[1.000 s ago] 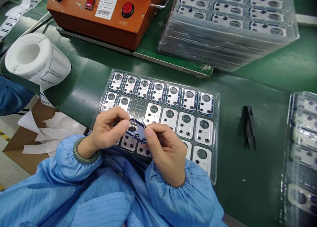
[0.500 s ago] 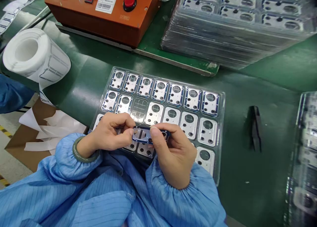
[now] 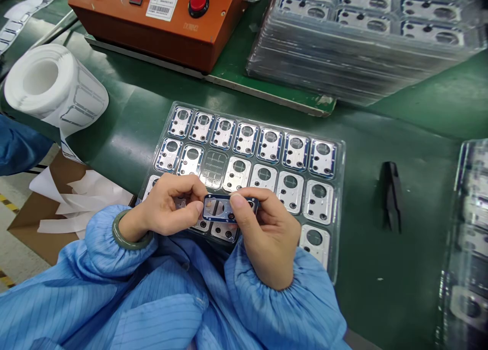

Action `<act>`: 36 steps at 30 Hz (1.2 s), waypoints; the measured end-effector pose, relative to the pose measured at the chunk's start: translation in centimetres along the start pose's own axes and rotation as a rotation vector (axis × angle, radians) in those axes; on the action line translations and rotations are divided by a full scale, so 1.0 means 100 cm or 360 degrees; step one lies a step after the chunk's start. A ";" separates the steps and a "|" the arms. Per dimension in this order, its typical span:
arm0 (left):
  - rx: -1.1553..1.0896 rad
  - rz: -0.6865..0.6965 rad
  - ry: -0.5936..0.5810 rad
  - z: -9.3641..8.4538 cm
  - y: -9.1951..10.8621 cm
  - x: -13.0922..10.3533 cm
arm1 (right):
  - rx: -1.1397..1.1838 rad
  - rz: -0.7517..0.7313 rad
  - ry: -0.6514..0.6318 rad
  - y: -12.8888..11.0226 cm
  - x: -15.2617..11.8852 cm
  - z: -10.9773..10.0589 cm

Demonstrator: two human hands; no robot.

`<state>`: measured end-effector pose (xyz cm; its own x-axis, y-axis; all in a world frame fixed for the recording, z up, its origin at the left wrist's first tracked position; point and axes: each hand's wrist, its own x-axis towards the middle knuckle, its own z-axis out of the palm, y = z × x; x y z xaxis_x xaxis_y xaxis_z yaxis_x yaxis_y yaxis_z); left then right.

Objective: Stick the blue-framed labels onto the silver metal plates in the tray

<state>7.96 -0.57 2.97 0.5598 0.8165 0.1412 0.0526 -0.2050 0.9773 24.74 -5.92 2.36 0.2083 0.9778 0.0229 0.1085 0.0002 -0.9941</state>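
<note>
A small metal plate (image 3: 219, 209) with a round hole, small dark holes and a blue rim is held over a clear plastic tray (image 3: 340, 212). My right hand (image 3: 269, 233) pinches its right part between thumb and fingers. At the plate's left end, my left hand (image 3: 168, 202) is closed, with thumb and forefinger at the edge. Similar plates sit in rows in the tray beneath. Those in the back row show blue rims, while several nearer ones look plain silver. One pocket (image 3: 214, 169) in the second row holds no plate. My hands and sleeves hide part of the front rows.
Black tweezers (image 3: 392, 195) lie right of the tray. A label roll (image 3: 57, 83) stands at left, above a cardboard box (image 3: 38, 212) with paper strips. Behind are an orange machine (image 3: 152, 29) and stacked trays (image 3: 343, 60). Another tray (image 3: 457, 248) borders the right.
The held plate has tilted slightly, so more of its face shows. Both hands keep nearly the same place and grip.
</note>
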 end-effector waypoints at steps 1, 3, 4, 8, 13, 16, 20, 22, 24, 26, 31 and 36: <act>0.0000 0.0001 -0.0001 0.000 0.000 0.000 | -0.0003 0.0001 -0.0001 0.000 0.000 0.000; -0.0008 -0.0006 -0.0003 0.000 -0.001 0.000 | -0.0012 0.0007 -0.0003 0.000 0.000 -0.001; -0.0015 -0.0014 -0.0006 0.000 -0.001 0.000 | -0.0013 0.0011 -0.0004 0.000 0.000 -0.001; -0.0056 -0.0063 -0.0020 0.001 -0.001 -0.001 | -0.0007 0.0021 -0.0008 -0.001 0.000 -0.001; -0.0072 -0.0137 -0.0022 0.001 -0.002 -0.002 | -0.0037 0.0024 -0.0013 -0.001 0.001 -0.001; -0.0096 -0.0156 -0.0038 0.000 -0.002 -0.002 | -0.0041 0.0040 -0.0030 -0.001 0.000 -0.001; -0.0079 -0.0132 -0.0028 0.000 -0.002 -0.002 | -0.0024 0.0053 -0.0046 -0.001 0.001 -0.001; -0.0039 -0.0110 0.0024 0.000 -0.002 -0.001 | -0.0028 0.0037 -0.0039 -0.001 0.001 -0.001; 0.0000 -0.0109 0.0102 0.002 -0.002 0.000 | -0.0038 0.0010 -0.0063 0.000 0.002 -0.001; 0.0046 -0.0141 0.0226 0.004 -0.003 0.001 | -0.0040 -0.0003 -0.0114 0.000 0.003 0.001; 0.0388 -0.0105 0.0519 0.007 -0.003 0.007 | -0.0210 -0.0069 -0.0243 -0.002 0.004 0.006; 0.0742 -0.0094 0.0615 0.008 0.006 0.018 | -0.0306 -0.0062 -0.0129 -0.002 0.005 0.009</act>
<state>9.68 0.31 3.63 0.2088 0.9526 0.2211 0.4797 -0.2968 0.8257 23.96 -5.28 2.52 0.1224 0.9915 0.0445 0.2998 0.0058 -0.9540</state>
